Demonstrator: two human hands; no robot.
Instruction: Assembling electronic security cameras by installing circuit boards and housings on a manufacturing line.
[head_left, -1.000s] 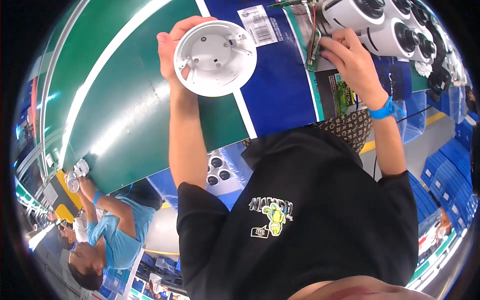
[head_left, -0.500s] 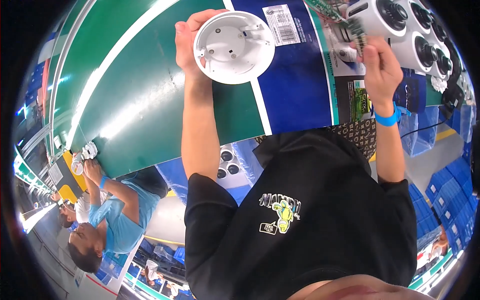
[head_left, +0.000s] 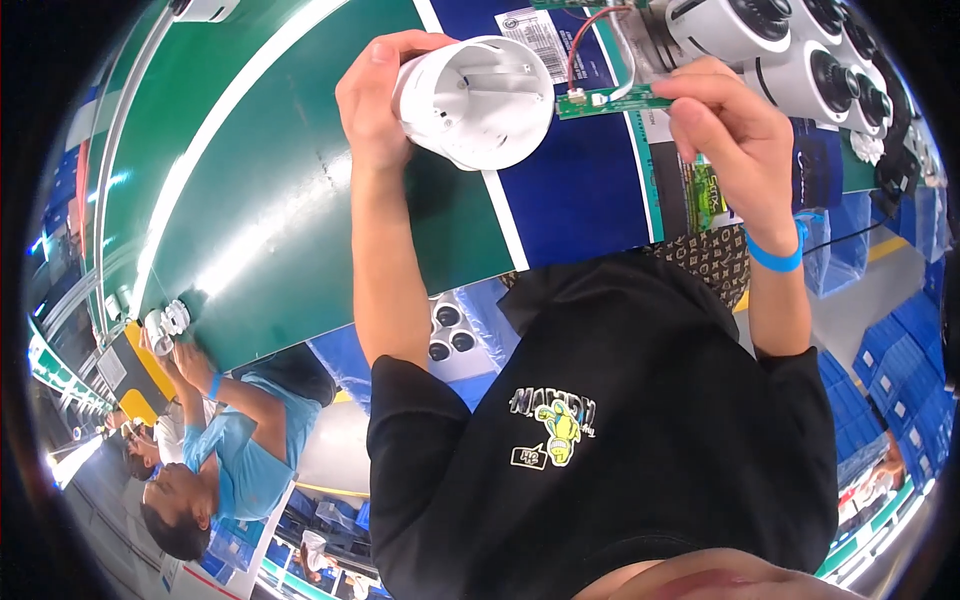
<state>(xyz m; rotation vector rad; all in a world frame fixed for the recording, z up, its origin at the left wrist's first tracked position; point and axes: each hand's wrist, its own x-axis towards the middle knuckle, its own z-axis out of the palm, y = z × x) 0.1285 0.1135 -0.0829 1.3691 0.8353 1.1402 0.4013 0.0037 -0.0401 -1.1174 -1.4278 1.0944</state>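
Observation:
My left hand [head_left: 375, 95] is wrapped round the outside of a white, cup-shaped plastic housing [head_left: 490, 110]. The housing is tilted, its open mouth turned toward the right. Between the thumb and fingers of my right hand [head_left: 735, 130] is the right end of a narrow green circuit board [head_left: 620, 101]. The board's left end is close to the housing's rim; whether they touch I cannot tell. A red cable [head_left: 576, 48] and a white cable [head_left: 631, 60] run up from connectors on the board toward the far edge of the view.
White camera units with black lenses [head_left: 835, 85] stand in a group at the far right. A white label [head_left: 533, 38] lies on the blue mat [head_left: 570, 195]. The green tabletop [head_left: 290, 230] stretches left, where a co-worker in a blue shirt [head_left: 255, 440] handles white parts.
The circuit board has come left in my right hand, from the camera units to beside the housing. My left hand has tilted the housing's mouth to the right.

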